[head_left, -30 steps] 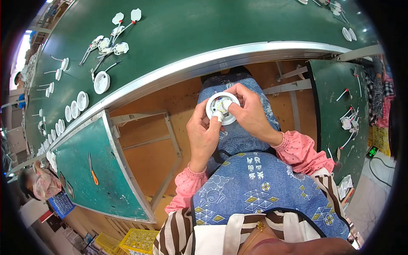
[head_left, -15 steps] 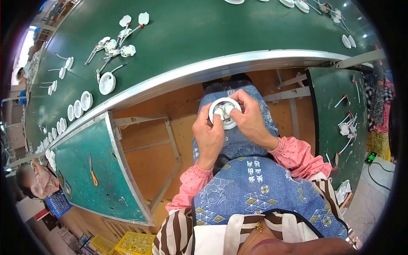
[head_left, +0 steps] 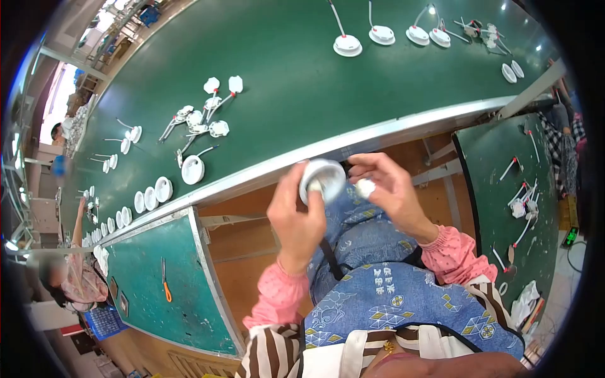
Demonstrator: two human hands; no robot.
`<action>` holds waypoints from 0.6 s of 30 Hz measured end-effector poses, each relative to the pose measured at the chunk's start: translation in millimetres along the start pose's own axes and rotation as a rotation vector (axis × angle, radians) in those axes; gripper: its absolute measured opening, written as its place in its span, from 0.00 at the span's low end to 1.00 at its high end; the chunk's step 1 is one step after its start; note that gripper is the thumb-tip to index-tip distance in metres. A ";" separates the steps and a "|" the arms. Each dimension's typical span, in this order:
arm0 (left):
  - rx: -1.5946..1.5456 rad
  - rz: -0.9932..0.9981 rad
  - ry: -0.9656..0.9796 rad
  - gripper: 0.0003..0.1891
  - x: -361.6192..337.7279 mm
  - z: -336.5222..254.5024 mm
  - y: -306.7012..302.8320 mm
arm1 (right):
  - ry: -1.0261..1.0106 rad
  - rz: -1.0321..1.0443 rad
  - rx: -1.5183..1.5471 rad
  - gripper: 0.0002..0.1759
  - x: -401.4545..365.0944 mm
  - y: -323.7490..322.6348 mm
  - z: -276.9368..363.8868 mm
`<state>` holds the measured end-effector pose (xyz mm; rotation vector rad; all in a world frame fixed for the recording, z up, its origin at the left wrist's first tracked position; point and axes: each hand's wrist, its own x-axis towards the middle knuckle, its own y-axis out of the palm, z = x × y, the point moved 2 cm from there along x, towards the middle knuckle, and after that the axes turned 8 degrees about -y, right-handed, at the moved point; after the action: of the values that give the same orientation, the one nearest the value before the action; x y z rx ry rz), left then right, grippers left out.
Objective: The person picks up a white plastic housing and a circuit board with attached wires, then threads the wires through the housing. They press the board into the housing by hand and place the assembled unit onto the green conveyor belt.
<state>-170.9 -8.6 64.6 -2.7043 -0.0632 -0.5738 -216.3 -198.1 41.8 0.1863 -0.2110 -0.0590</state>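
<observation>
My left hand grips a white round lamp housing by its rim, thumb inside, above my lap. The housing is tilted and slightly blurred by motion. Just to the right, my right hand is apart from it, fingers loosely spread, with nothing visible in them. A white cover sits on the right thumb tip. Closest on the table is another white housing with a wire, beside a row of round white housings.
The green table has a metal front edge. A cluster of wired white parts lies on it, and white lamps with wires stand at the back. Orange-handled scissors lie on the left side table. A co-worker sits at far left.
My right hand has let go of the housing and moved right. The left hand now holds it alone, more tilted. The view has shifted, showing more of the table's far side.
</observation>
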 end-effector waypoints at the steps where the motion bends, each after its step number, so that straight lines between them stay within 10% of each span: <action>1: 0.130 -0.046 0.114 0.21 23.0 -8.7 -0.4 | 0.004 -0.024 -0.019 0.25 3.9 -6.9 7.6; 6: 0.601 -0.207 0.576 0.17 184.6 34.5 82.7 | 0.181 -0.082 -0.099 0.15 -14.1 -17.7 -13.2; 10: 1.013 -0.196 0.554 0.16 276.6 109.4 158.1 | 0.279 -0.065 -0.144 0.10 -27.9 -20.5 -13.8; 18: 0.606 0.136 0.474 0.19 205.5 107.4 84.2 | 0.372 -0.021 -0.113 0.09 -5.0 -22.9 -30.3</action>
<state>68.5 -54.0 26.4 -1.9251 0.0636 -0.9573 -215.6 -214.9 7.3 0.0837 0.1654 -0.0561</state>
